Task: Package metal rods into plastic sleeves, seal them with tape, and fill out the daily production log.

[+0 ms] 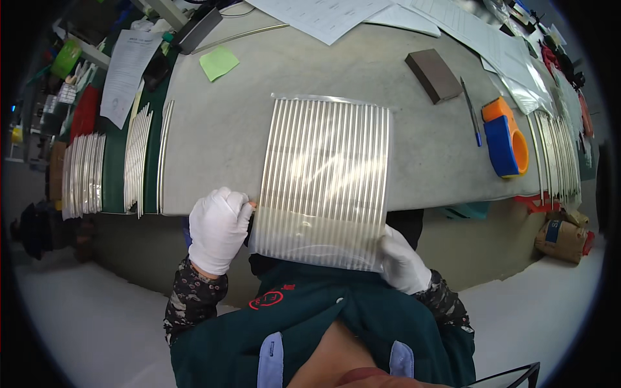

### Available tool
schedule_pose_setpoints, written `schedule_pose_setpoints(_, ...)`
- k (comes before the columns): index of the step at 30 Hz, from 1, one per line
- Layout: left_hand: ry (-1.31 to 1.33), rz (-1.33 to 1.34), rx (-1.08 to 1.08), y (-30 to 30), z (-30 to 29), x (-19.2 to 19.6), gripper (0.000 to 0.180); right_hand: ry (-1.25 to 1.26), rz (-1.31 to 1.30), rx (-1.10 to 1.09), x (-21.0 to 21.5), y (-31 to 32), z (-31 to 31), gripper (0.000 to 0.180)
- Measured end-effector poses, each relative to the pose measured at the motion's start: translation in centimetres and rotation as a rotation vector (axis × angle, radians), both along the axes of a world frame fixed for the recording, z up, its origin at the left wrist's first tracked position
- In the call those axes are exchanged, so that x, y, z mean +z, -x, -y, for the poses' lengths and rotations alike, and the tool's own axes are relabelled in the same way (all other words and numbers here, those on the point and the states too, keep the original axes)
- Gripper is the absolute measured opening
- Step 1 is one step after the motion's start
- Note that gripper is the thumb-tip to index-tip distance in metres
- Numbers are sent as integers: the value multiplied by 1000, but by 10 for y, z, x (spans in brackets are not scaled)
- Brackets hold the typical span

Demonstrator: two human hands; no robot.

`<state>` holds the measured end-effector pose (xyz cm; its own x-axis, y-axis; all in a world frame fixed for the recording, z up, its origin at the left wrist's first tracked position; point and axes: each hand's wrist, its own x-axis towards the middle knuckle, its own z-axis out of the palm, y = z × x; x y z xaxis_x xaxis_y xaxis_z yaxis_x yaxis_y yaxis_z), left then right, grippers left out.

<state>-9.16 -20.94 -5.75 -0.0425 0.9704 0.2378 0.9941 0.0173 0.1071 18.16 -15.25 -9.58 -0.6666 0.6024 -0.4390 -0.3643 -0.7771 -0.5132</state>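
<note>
A clear plastic bag (323, 181) filled with a flat row of several thin silvery metal rods lies partly on the table, its near end overhanging the front edge. My left hand (218, 227), in a white glove, is closed at the bag's left edge, with a bare fingertip showing by the plastic. On the opposite side, my right hand (402, 260), also white-gloved, grips the lower right corner of the bag. Its fingers are partly hidden under and behind the plastic.
The grey table (213, 142) carries a green sticky note (218, 63), a dark brown block (433, 75), a blue pen (473, 116) and an orange and blue tape dispenser (506, 139). More rods (137, 161) lie left, with another bundle (557, 158) right. Papers (323, 16) cover the far edge.
</note>
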Motion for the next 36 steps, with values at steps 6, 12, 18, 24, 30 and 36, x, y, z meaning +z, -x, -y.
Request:
schedule_pose_setpoints(6,18,46,104,-11,2,7,13,-42,185,55,11,4,-11,36)
schedule_pose_setpoints(12,215,823,117,-38,25,-25,22,-22,272,68,11,-44,-23,34)
schedule_pose_setpoints(18,233,1924,169,-76,29,-87,42,-25,304,54,14,-41,-25,35)
schedule_pose_setpoints(24,360,2184,287,-90,21,-72,44,-48,298,55,12,-41,-26,38)
schedule_pose_setpoints(30,512,2307,360,-83,15,-71,45,-94,305,77,12,-43,-26,44)
schedule_pose_setpoints(36,698,2433,401,-81,-2,-69,46,-121,308,69,12,-40,-27,48)
